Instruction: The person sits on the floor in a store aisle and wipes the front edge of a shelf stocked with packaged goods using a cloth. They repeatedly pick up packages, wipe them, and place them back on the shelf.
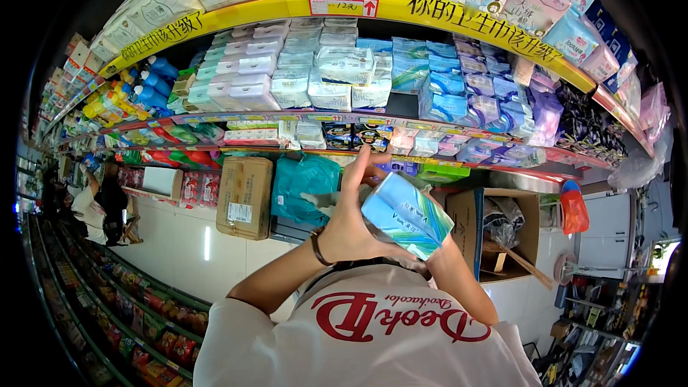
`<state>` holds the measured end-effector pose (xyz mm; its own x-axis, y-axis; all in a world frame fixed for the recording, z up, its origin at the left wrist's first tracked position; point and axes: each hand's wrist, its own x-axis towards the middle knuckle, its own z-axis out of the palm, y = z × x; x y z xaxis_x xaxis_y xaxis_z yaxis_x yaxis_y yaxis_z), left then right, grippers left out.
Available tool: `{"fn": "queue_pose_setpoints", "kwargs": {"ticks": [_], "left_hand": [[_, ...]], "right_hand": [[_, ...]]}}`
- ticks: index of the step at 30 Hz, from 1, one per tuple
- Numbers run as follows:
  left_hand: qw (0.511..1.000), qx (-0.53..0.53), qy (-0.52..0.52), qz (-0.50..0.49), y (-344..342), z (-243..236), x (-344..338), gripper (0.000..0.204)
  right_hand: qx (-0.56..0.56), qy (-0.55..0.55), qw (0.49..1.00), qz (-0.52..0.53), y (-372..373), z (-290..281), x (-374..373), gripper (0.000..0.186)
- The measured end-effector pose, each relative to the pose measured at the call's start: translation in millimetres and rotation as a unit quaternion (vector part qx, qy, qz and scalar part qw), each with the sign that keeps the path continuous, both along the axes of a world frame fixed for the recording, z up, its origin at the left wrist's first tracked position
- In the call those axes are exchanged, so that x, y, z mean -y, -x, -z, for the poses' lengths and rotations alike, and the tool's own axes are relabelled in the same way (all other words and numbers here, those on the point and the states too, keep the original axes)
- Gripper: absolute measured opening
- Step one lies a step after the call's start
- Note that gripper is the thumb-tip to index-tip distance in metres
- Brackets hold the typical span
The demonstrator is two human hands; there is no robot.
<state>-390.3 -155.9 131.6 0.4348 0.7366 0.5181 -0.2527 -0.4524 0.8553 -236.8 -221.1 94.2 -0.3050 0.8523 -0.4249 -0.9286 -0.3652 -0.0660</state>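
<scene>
I hold a soft pack of sanitary pads (406, 216), blue with green and white swirls, before my chest. My left hand (347, 218) grips its left side, the thumb along the lower edge and the other fingers raised toward the shelf. A dark bracelet circles that wrist. My right hand (438, 256) is at the pack's lower right, mostly covered by it, so its fingers are hidden. Ahead, the shelf carries rows of similar packs: white packs (345, 66) stacked in the middle and blue packs (443, 93) to their right.
A yellow shelf edge (272, 8) curves overhead, with more packs above it. Below the shelves stand a closed cardboard box (244, 198), a teal plastic bag (304, 188) and an open carton (527, 208). A snack shelf (136, 308) runs along the left; another person (93, 204) is far left.
</scene>
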Motion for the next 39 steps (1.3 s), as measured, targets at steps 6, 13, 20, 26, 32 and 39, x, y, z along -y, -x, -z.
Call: {"fn": "queue_pose_setpoints", "kwargs": {"ticks": [6, 13, 20, 26, 32, 39], "left_hand": [[0.966, -0.196, -0.16, 0.047, 7.0, -16.1, -26.6, 0.064], [0.918, -0.306, -0.198, -0.155, 9.0, 6.4, -53.8, 0.054], [0.96, -0.276, -0.036, 0.01, -17.9, 14.5, -36.2, 0.067], [0.972, -0.077, 0.194, 0.11, -33.5, 25.8, -63.6, 0.083], [0.97, -0.233, -0.049, 0.051, -66.6, 40.5, -75.8, 0.081], [0.891, -0.423, -0.166, -0.001, -84.9, 1.2, -122.8, 0.07]], "right_hand": [[0.127, 0.04, 0.99, 0.053, -12.4, 16.9, 0.4, 0.033], [0.5, -0.018, 0.842, 0.202, -29.7, -17.1, 9.4, 0.027], [0.871, -0.263, 0.395, 0.126, -10.0, -31.7, -14.9, 0.043], [0.497, 0.011, 0.853, 0.158, -57.0, 31.3, -1.6, 0.025], [0.29, 0.112, 0.945, 0.102, -62.8, 40.0, -9.3, 0.03], [0.252, 0.031, 0.961, 0.111, -109.1, 23.9, -31.8, 0.04]]}}
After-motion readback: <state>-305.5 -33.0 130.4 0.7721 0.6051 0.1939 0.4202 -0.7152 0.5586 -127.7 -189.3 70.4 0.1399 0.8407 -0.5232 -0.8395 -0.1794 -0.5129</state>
